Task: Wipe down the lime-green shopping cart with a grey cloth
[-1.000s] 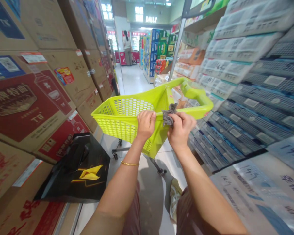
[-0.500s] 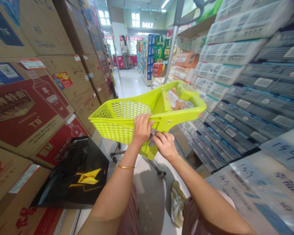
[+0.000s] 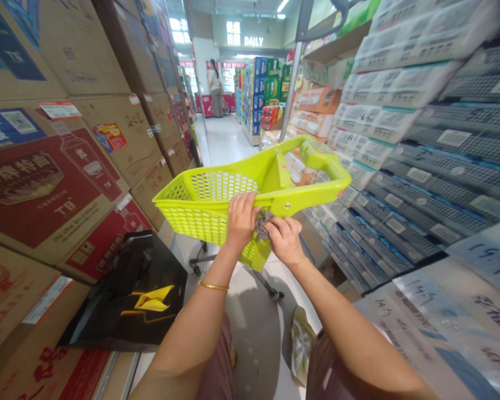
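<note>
A lime-green shopping cart basket (image 3: 191, 216) with perforated walls and a large looped handle stands tilted before me on a wheeled frame. Over its near rim curl the fingers of my left hand (image 3: 240, 221), gripping the side wall. My right hand (image 3: 285, 240) is closed, pinching a crumpled greyish cloth (image 3: 262, 225) against the basket's side below the handle joint. The cloth lies between my two hands, partly covered by the right fingers and close to the left thumb.
Stacked cartons (image 3: 33, 183) line the left side, with a black bag (image 3: 150, 272) with a yellow print in front of them. Wrapped tissue packs (image 3: 379, 116) and dark-checked packs (image 3: 416, 172) rise on the right. A person (image 3: 215, 89) stands far down the aisle.
My right hand has shifted slightly up and right, and more of the cloth shows. The left hand stays on the rim, and the view has moved a little.
</note>
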Demonstrator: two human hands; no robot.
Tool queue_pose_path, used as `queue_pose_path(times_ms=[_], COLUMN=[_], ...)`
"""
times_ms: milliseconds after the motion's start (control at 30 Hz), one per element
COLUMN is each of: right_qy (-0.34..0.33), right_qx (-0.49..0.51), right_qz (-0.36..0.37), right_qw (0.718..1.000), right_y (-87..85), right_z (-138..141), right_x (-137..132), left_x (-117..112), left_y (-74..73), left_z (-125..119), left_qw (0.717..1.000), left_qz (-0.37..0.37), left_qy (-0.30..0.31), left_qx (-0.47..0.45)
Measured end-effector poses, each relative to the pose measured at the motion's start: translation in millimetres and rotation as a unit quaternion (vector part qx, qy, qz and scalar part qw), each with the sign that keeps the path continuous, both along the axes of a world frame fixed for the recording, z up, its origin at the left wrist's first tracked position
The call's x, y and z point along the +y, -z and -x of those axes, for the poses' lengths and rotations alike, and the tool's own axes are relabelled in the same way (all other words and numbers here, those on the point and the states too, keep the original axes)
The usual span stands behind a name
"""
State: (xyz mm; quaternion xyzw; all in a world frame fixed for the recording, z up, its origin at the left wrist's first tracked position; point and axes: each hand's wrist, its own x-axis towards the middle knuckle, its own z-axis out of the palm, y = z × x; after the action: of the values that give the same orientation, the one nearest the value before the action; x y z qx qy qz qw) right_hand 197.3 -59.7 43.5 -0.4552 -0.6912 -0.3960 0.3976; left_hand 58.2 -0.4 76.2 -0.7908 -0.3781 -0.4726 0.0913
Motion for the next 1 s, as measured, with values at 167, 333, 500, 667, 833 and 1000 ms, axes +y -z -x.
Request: queue_pose_path(times_ms=[167,333,500,667,833,1000], right_qy=[-0.033,-0.019,0.015,-0.008,-0.023,-0.032], right_qx=[-0.048,0.000,0.093,0.031,-0.023,-0.050], right_qz=[0.061,0.019,-0.013,0.050,0.123,0.111], right_qw=[0.996,1.000,0.995,0.998,0.992,0.992], right_y=[15.8,-9.6,-31.3,-7.8,24.8,21.6], right_z=[0,-9,-14,-8,-6,-14], right_x=[-5,-7,-4,-5,-8,-9], left_x=[4,1,-15,-28,-31,-27], left_y=[4.0,10.6,19.1,26.9,33.1,39.5], left_z=[-1,0,-4,-3,3,6], left_qw=[1.000,1.000,1.000,1.000,0.997,0.994], left_qz=[-0.003,-0.019,-0.018,0.005,0.042,0.081], left_qy=[-0.007,-0.010,-0.022,-0.022,-0.064,-0.021], left_qx=[-0.002,-0.007,-0.007,0.016,-0.004,0.075])
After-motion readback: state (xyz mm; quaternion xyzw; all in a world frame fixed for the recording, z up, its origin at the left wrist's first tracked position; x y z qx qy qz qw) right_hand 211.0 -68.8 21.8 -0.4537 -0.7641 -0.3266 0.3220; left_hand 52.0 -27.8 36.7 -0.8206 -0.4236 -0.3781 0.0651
